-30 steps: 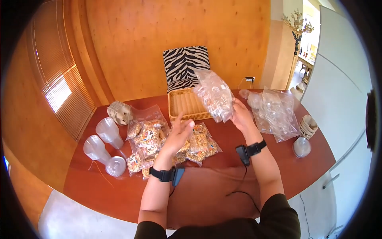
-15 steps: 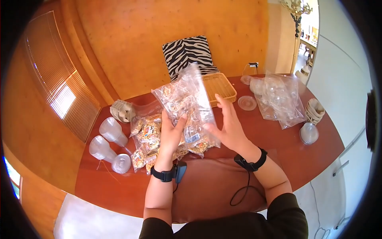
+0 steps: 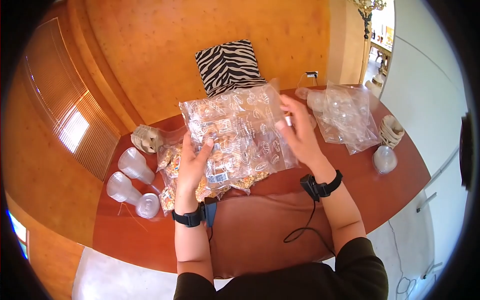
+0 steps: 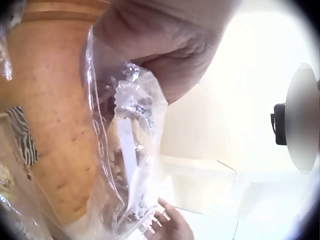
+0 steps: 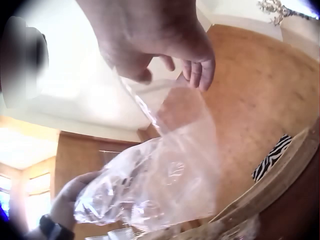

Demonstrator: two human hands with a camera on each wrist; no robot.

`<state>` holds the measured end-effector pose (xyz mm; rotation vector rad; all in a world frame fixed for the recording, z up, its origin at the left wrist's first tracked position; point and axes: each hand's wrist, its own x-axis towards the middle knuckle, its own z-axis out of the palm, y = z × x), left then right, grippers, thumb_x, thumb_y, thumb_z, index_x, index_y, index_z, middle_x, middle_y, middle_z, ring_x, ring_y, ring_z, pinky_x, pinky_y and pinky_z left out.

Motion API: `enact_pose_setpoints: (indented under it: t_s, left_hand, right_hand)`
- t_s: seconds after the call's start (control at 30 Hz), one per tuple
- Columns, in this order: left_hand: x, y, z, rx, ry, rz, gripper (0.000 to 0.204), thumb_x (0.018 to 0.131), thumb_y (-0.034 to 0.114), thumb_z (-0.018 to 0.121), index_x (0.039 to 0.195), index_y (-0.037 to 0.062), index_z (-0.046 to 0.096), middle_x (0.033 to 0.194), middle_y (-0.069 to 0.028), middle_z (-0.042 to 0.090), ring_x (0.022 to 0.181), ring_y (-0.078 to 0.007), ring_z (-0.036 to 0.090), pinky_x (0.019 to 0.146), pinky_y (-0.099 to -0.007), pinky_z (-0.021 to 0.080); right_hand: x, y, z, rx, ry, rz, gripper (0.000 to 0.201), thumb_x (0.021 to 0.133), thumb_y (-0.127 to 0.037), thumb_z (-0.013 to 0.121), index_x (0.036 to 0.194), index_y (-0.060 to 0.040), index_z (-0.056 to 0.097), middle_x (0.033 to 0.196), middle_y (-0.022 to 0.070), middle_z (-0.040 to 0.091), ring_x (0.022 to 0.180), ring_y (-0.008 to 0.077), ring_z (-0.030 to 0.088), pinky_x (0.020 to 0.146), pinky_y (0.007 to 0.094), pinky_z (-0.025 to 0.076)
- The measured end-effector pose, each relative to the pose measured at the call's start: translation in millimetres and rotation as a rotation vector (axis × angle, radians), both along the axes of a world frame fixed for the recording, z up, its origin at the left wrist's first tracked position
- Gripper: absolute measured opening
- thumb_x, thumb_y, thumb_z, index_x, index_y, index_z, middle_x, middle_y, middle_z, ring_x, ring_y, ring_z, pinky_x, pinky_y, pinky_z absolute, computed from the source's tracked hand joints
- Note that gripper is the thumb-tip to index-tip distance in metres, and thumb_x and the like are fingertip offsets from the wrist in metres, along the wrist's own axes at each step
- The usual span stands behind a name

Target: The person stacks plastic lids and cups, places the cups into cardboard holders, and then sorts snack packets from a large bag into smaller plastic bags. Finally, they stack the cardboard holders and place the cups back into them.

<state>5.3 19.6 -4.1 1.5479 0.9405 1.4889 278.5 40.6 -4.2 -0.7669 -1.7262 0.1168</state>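
A clear plastic bag [image 3: 242,132] printed with white outline drawings is raised over the table, spread broad side toward me. My left hand [image 3: 192,167] grips its left side, thumb on the front face and fingers behind. At the bag's right edge is my right hand [image 3: 302,137], thumb and fingers apart; the right wrist view shows the bag's edge running up close to that right hand [image 5: 165,45]. Below the bag, small packets of puffed snack [image 3: 172,162] lie in a pile, partly covered by it in the head view. The wicker basket is hidden behind the bag there.
Stacked clear cups [image 3: 122,187] and a clear round lid stack [image 3: 148,205] stand at the left, near grey cardboard holders [image 3: 145,138]. On the right lie more clear bags [image 3: 347,117], clear domed lids [image 3: 384,160] and beige holders [image 3: 391,131]. A zebra-pattern chair [image 3: 227,65] stands behind the table.
My right hand carried the bag left to the left hand, which took hold of it. The bag has since been turned broad side toward me, and the right hand moved to its right edge.
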Motion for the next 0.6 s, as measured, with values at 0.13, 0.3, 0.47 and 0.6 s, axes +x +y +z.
enact_pose_setpoints:
  t_s: [0.13,0.3,0.47,0.6]
  left_hand:
    - [-4,-8,7,-0.051,0.000,-0.003,0.051,0.093,0.014,0.058,0.136,-0.0011,0.035,0.122,-0.0119,0.056,0.109,-0.0156,0.053,0.093,-0.0297,0.043]
    - [-6,-8,9,-0.049,0.098,0.038,0.045,0.095,0.015,0.054,0.134,-0.0012,0.038,0.120,-0.0119,0.057,0.107,-0.0157,0.054,0.092,-0.0300,0.044]
    - [4,7,7,0.124,0.556,0.172,0.041,0.099,0.027,0.045,0.130,-0.0009,0.047,0.117,-0.0196,0.060,0.107,-0.0262,0.058,0.091,-0.0354,0.044]
    - [24,23,13,0.178,0.769,0.179,0.044,0.100,0.034,0.036,0.127,0.0031,0.052,0.106,-0.0283,0.061,0.103,-0.0415,0.058,0.088,-0.0425,0.045]
  right_hand:
    - [17,10,-25,-0.327,-0.513,-0.252,0.051,0.083,-0.023,0.066,0.128,-0.0071,0.047,0.123,0.0132,0.051,0.107,0.0348,0.053,0.089,0.0438,0.045]
    - [44,45,-51,-0.816,-0.216,-0.118,0.046,0.089,-0.033,0.061,0.122,-0.0044,0.046,0.108,0.0111,0.057,0.093,0.0295,0.061,0.081,0.0399,0.051]
    - [42,59,-82,-1.281,0.342,0.361,0.051,0.090,-0.041,0.058,0.122,-0.0042,0.043,0.103,0.0112,0.056,0.090,0.0219,0.061,0.077,0.0357,0.053]
    - [47,76,-123,-1.321,0.328,0.297,0.038,0.089,-0.033,0.060,0.115,-0.0084,0.049,0.103,0.0078,0.057,0.092,0.0201,0.060,0.079,0.0343,0.051]
